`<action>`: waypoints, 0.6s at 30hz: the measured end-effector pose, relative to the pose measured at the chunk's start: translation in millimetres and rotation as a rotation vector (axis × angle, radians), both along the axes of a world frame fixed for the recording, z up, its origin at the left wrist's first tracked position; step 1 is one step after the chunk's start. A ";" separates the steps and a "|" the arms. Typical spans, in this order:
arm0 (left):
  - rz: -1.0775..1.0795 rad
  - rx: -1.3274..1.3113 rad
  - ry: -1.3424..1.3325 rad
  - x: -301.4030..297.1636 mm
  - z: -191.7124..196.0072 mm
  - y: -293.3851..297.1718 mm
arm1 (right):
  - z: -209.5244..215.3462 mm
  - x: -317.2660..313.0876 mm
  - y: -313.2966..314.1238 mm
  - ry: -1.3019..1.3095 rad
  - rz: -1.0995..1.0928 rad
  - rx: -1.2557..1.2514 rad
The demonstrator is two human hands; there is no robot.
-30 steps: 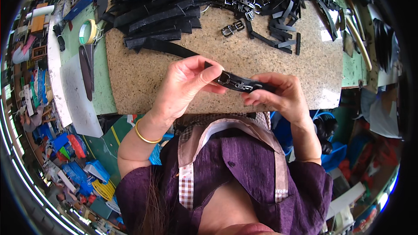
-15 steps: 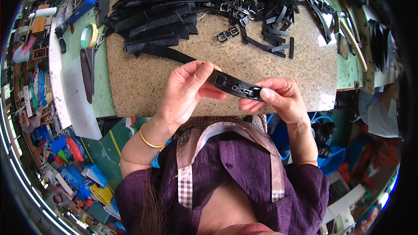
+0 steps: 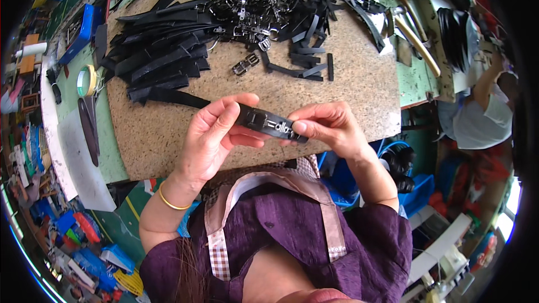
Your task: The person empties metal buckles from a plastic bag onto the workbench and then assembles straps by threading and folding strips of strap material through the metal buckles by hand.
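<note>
A black strap (image 3: 255,120) with a silvery metal fitting on its face is stretched between my two hands above the near part of the board. My left hand (image 3: 209,137) pinches it between thumb and fingers, and a longer black tail (image 3: 174,97) runs out behind that hand toward the strap pile. At the strap's other end, my right hand (image 3: 330,128) is closed, thumb on top and fingers beneath. Just beyond lies a loose metal buckle (image 3: 246,64). Farther off are a heap of shiny buckles (image 3: 252,3) and a fanned pile of black straps (image 3: 163,50).
Short black strips (image 3: 309,50) lie right of the buckles on the speckled board (image 3: 359,95). A hammer (image 3: 416,46) with a pale handle rests at the right. On the left are a tape roll (image 3: 86,81) and a blue tray (image 3: 77,35). Another person (image 3: 483,115) is at far right.
The view has shifted, so the board and everything on it sit farther left and lower. Both hands still hold the strap, which has turned slightly, and my right hand's grip has moved inward along it.
</note>
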State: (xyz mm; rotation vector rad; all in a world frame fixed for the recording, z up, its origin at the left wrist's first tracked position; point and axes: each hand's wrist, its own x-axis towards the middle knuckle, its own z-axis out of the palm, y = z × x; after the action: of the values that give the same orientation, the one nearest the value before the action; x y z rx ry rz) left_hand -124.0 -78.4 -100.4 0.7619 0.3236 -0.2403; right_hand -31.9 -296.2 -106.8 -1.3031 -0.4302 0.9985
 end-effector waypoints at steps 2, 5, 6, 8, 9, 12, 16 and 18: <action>0.070 0.200 0.016 5.0 5.8 -1.2 | 1.3 15.9 -6.9 -0.126 -0.117 -0.091; 0.146 0.483 -0.095 1.4 -3.5 24.3 | 0.9 60.3 -35.3 -0.431 -0.484 -0.159; 0.198 0.590 -0.103 -2.5 -2.0 32.8 | -5.5 82.5 -49.5 -0.549 -0.591 -0.195; 0.305 0.796 -0.186 -6.0 -2.6 51.9 | 0.5 110.0 -62.8 -0.577 -0.727 -0.292; 0.357 0.877 -0.188 -5.9 -3.1 59.0 | -13.4 130.4 -79.5 -0.788 -0.721 -0.389; 0.286 1.566 -0.315 -14.7 -0.1 76.1 | -3.5 129.3 -57.6 -1.611 -0.732 -0.962; 0.212 1.979 -0.465 -15.3 2.1 91.7 | 11.4 71.0 -5.8 -1.224 -0.483 -0.471; 0.138 2.064 -0.484 -13.2 1.3 94.0 | 4.9 48.7 26.5 -1.332 -0.231 -0.354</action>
State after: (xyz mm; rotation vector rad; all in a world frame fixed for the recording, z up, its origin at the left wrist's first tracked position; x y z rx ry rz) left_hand -137.1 15.7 -99.1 2.7468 0.0435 0.5734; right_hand 16.8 -269.7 -101.9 -2.1828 -1.0865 -0.1422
